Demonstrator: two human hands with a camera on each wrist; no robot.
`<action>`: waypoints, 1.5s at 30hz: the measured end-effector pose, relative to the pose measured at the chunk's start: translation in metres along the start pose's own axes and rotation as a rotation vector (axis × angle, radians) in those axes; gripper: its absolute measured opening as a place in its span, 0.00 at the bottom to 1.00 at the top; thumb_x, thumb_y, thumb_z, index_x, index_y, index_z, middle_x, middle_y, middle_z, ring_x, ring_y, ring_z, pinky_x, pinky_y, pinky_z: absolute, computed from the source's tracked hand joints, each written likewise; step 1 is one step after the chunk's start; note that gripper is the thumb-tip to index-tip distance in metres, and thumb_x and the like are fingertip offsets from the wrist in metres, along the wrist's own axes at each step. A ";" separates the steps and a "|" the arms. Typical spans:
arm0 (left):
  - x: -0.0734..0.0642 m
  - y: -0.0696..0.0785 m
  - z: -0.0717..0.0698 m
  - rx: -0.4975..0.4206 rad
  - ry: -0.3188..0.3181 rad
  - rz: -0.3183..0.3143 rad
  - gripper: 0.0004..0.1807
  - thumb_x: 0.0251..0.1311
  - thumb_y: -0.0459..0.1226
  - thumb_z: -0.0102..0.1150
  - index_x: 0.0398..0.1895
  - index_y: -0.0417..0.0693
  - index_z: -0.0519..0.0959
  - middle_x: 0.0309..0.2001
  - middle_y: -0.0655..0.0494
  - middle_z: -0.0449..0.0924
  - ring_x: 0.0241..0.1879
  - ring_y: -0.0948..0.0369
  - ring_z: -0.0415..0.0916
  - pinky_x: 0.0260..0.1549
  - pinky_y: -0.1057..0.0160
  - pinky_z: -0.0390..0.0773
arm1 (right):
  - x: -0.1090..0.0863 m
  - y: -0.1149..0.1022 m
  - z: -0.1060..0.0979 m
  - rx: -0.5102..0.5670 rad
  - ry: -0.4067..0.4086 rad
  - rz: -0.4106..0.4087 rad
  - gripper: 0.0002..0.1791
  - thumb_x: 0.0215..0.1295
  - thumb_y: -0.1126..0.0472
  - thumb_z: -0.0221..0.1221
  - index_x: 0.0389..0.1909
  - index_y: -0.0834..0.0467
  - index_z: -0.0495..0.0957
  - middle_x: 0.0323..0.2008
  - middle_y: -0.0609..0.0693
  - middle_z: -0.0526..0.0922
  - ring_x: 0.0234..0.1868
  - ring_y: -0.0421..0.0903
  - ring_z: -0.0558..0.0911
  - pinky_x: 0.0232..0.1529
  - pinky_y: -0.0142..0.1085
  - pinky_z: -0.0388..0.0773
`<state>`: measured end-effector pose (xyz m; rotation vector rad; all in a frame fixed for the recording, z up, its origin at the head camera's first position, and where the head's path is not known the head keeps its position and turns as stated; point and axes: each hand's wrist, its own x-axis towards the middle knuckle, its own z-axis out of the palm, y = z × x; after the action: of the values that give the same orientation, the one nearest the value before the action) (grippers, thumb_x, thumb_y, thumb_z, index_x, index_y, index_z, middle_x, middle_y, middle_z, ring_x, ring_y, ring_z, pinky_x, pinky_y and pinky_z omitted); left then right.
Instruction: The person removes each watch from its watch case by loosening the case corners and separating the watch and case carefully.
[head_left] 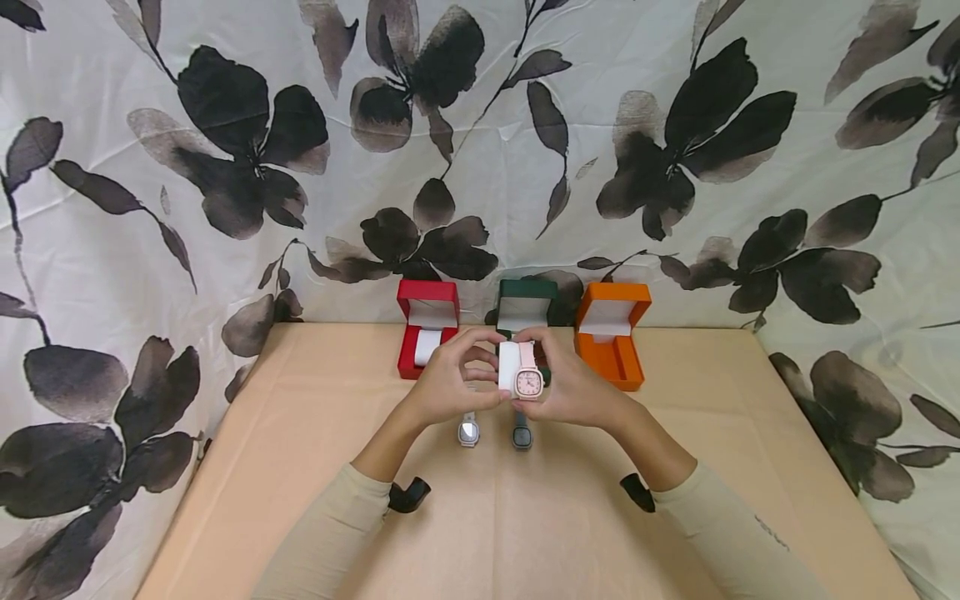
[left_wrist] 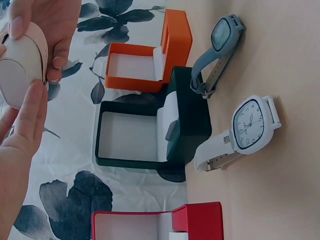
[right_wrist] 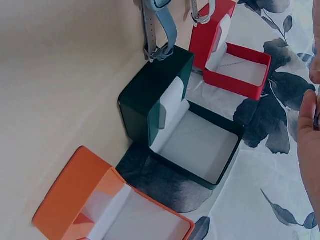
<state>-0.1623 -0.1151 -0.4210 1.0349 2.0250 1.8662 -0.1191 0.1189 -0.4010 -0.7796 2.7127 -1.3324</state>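
In the head view my left hand [head_left: 446, 383] grips a white watch cushion [head_left: 508, 367] between thumb and fingers. My right hand [head_left: 576, 383] pinches a pink wristwatch [head_left: 528, 382] against the cushion's right side, its square dial facing me and its strap running up. Seen from the left wrist, fingertips of both hands press the rounded white cushion [left_wrist: 20, 75]. Below the hands a white wristwatch [head_left: 468, 431] and a blue-grey wristwatch [head_left: 522, 433] lie on the table. Only fingers at the edge show in the right wrist view.
Three open boxes stand along the table's back edge: a red box [head_left: 407, 358] with a white cushion inside, a green box [head_left: 528, 289] partly behind the hands, and an orange box [head_left: 630, 362] with a bare inside. A floral cloth [head_left: 480, 167] hangs behind the table [head_left: 495, 533].
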 end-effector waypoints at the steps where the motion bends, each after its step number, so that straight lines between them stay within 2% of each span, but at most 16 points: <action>1: 0.000 0.000 0.000 -0.002 0.000 0.002 0.38 0.48 0.27 0.78 0.64 0.42 0.72 0.60 0.48 0.72 0.50 0.51 0.82 0.49 0.59 0.87 | 0.000 0.000 0.000 -0.003 0.000 0.000 0.51 0.48 0.60 0.79 0.68 0.55 0.57 0.58 0.52 0.73 0.53 0.46 0.74 0.55 0.35 0.82; 11: 0.000 0.000 -0.002 0.015 0.022 0.012 0.37 0.47 0.28 0.79 0.62 0.41 0.72 0.56 0.49 0.75 0.48 0.52 0.83 0.49 0.59 0.87 | 0.003 0.003 0.002 -0.032 0.024 -0.020 0.52 0.47 0.60 0.80 0.69 0.56 0.58 0.57 0.53 0.75 0.51 0.47 0.77 0.56 0.41 0.84; 18: -0.001 0.000 -0.003 0.005 0.013 0.011 0.37 0.48 0.27 0.78 0.62 0.43 0.72 0.58 0.48 0.74 0.49 0.51 0.83 0.49 0.58 0.87 | 0.003 0.001 0.002 -0.027 0.007 -0.030 0.49 0.50 0.59 0.79 0.69 0.54 0.60 0.58 0.51 0.74 0.51 0.46 0.75 0.54 0.38 0.83; 27: -0.002 -0.002 -0.003 -0.015 0.001 0.000 0.37 0.47 0.25 0.76 0.63 0.37 0.71 0.59 0.48 0.74 0.50 0.51 0.82 0.50 0.56 0.87 | 0.002 0.002 0.004 -0.007 -0.013 -0.050 0.47 0.50 0.64 0.77 0.68 0.54 0.59 0.59 0.51 0.74 0.51 0.47 0.75 0.52 0.34 0.82; 34: -0.003 -0.001 -0.004 -0.003 0.007 0.000 0.36 0.48 0.26 0.76 0.63 0.37 0.71 0.58 0.48 0.75 0.49 0.50 0.83 0.49 0.58 0.87 | -0.001 0.002 0.005 -0.019 0.006 -0.039 0.49 0.50 0.59 0.79 0.69 0.53 0.61 0.62 0.51 0.72 0.52 0.46 0.76 0.58 0.43 0.84; 39: -0.005 0.000 -0.003 -0.003 0.012 0.019 0.37 0.47 0.26 0.76 0.63 0.35 0.70 0.58 0.47 0.75 0.49 0.47 0.82 0.49 0.57 0.87 | -0.003 0.001 0.005 -0.010 0.029 -0.030 0.50 0.49 0.61 0.80 0.69 0.55 0.60 0.63 0.53 0.71 0.52 0.48 0.76 0.58 0.42 0.84; 45: -0.007 0.001 0.000 -0.008 0.030 0.029 0.37 0.48 0.27 0.76 0.63 0.38 0.70 0.59 0.47 0.74 0.50 0.48 0.82 0.50 0.57 0.87 | -0.005 0.000 0.005 -0.005 0.049 -0.036 0.50 0.50 0.63 0.79 0.70 0.56 0.60 0.65 0.55 0.69 0.53 0.51 0.76 0.59 0.46 0.84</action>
<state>-0.1571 -0.1197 -0.4223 1.0463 2.0276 1.9135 -0.1137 0.1174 -0.4057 -0.8105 2.7531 -1.3696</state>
